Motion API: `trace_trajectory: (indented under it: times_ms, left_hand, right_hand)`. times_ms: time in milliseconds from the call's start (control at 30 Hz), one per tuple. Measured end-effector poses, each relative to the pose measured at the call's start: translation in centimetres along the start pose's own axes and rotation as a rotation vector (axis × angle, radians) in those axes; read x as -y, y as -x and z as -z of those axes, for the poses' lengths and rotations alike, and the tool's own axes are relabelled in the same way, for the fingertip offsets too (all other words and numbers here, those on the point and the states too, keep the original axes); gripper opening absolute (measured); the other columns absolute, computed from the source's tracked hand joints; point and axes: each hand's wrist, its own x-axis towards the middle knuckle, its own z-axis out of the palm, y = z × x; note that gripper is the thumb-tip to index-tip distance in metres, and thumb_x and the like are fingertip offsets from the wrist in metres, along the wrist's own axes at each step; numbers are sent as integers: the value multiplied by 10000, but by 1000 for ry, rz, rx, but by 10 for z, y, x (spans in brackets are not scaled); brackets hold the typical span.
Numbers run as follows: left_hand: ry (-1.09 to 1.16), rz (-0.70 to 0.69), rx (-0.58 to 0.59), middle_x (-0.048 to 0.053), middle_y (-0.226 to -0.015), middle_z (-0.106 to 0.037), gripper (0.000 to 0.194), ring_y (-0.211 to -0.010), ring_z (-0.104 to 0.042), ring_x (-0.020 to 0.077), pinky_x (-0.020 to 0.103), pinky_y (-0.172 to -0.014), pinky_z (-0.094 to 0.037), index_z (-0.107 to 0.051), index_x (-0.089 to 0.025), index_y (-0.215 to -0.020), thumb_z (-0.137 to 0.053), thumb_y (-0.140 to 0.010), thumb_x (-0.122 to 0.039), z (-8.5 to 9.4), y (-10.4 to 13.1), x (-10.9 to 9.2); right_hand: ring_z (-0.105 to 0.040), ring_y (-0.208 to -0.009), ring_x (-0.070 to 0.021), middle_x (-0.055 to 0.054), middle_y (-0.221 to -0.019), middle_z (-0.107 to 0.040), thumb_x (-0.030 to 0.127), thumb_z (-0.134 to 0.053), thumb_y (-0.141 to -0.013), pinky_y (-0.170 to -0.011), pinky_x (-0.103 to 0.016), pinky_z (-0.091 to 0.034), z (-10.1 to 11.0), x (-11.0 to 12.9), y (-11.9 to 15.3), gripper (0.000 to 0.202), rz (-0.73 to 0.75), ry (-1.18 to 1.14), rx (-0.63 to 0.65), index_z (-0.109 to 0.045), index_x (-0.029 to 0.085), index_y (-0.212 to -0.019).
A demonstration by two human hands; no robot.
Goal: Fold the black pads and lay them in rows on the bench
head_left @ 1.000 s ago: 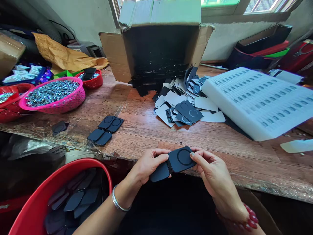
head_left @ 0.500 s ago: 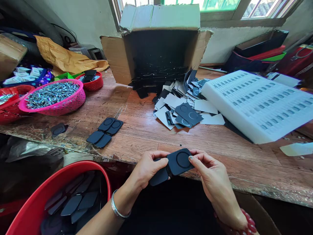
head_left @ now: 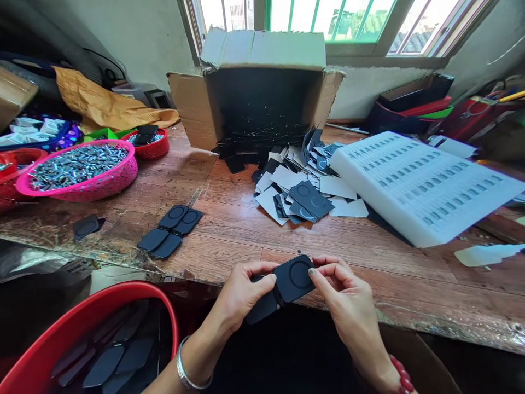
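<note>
A black hinged pad (head_left: 293,278) with a ring mark on one half is held over the table's front edge. My left hand (head_left: 241,293) is closed on it near the hinge, thumb on top. At the pad's right edge, my right hand (head_left: 342,290) pinches it between thumb and fingers. Two similar black folding pads (head_left: 166,241) lie unfolded side by side on the table to the left. Farther left rests a small dark piece with a ring (head_left: 86,226). More black pads (head_left: 104,364) fill the red tub (head_left: 174,312) at the lower left.
An open cardboard box (head_left: 191,109) stands at the back, with loose black and white cards (head_left: 311,200) before it. A white foam tray (head_left: 422,191) lies at right, near a translucent bottle (head_left: 484,255). Pink basket (head_left: 110,183) of metal parts at left.
The view has shifted slightly, so the table items sit a little lower and farther left. Both hands keep their hold on the pad, with little visible change between them.
</note>
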Motion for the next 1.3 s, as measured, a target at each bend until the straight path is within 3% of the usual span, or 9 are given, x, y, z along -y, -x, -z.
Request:
trace_trajectory:
  times_ms: [233, 433, 500, 600, 733, 867, 1033, 1167, 1300]
  left_hand:
    - [-53, -80, 19, 60, -812, -734, 370, -608, -629, 145, 257, -578, -551, -785, -150, -988, -762, -701, -383, 6, 5, 3]
    - [-125, -138, -18, 55, -821, -747, 298, -632, -630, 155, 247, -598, -517, -798, -165, -959, -702, -742, -345, 9, 9, 7]
    - [-111, -143, -20, 55, -832, -752, 312, -644, -641, 163, 247, -603, -509, -795, -168, -978, -701, -747, -356, 11, 10, 6]
    - [-111, -193, -23, 57, -898, -762, 301, -782, -674, 194, 254, -697, -512, -794, -177, -986, -700, -762, -355, 15, 13, 6]
    - [-42, -173, -29, 57, -893, -762, 334, -771, -666, 178, 242, -698, -488, -796, -170, -961, -738, -744, -417, 25, 16, 10]
    - [66, -150, -210, 52, -803, -752, 417, -638, -632, 144, 230, -599, -477, -791, -157, -933, -806, -639, -453, 69, 15, 0]
    - [-137, -384, -848, 88, -901, -768, 527, -750, -682, 204, 276, -659, -536, -766, -126, -977, -803, -606, -499, 175, 3, -45]
    - [-292, -381, -992, 88, -896, -776, 343, -838, -689, 232, 294, -736, -538, -761, -129, -922, -734, -691, -381, 233, -11, -72]
    - [-522, -349, -1013, 52, -697, -749, 193, -837, -696, 279, 340, -785, -536, -747, -194, -757, -742, -650, -355, 249, -19, -75]
  right_hand:
    - [-626, -762, -182, -74, -852, -636, 412, -609, -869, -624, -267, -509, -3, 5, 1, 304, 220, 257, 47, -607, 207, -644]
    - [-532, -501, -196, -30, -567, -579, 697, -426, -884, -473, -297, -317, 10, 12, -6, 501, 271, 832, 72, -525, 251, -679]
    - [-535, -476, -198, -16, -576, -594, 780, -513, -783, -451, -291, -324, 11, 12, -8, 527, 211, 792, 58, -550, 254, -776]
    - [-577, -507, -183, -2, -650, -638, 727, -631, -736, -454, -273, -413, -3, 8, -10, 531, 112, 489, 191, -592, 245, -954]
    - [-447, -354, -128, 30, -460, -488, 696, -507, -841, -338, -241, -312, -35, 3, -15, 503, -40, 250, 278, -548, 234, -646]
    - [-436, -304, -127, 20, -457, -527, 789, -471, -780, -328, -252, -327, -45, -1, -29, 589, -133, 168, 250, -592, 217, -710]
    - [-487, -351, -145, 10, -495, -568, 731, -509, -807, -394, -275, -372, -31, -11, -30, 525, -42, 227, 238, -612, 221, -735]
    - [-491, -375, -141, 36, -454, -523, 599, -497, -892, -468, -277, -381, -31, -20, -18, 448, 57, 322, 210, -534, 245, -619]
    - [-563, -459, -174, 22, -519, -578, 537, -486, -911, -520, -289, -398, -32, -25, -16, 373, 140, 380, 197, -577, 248, -693]
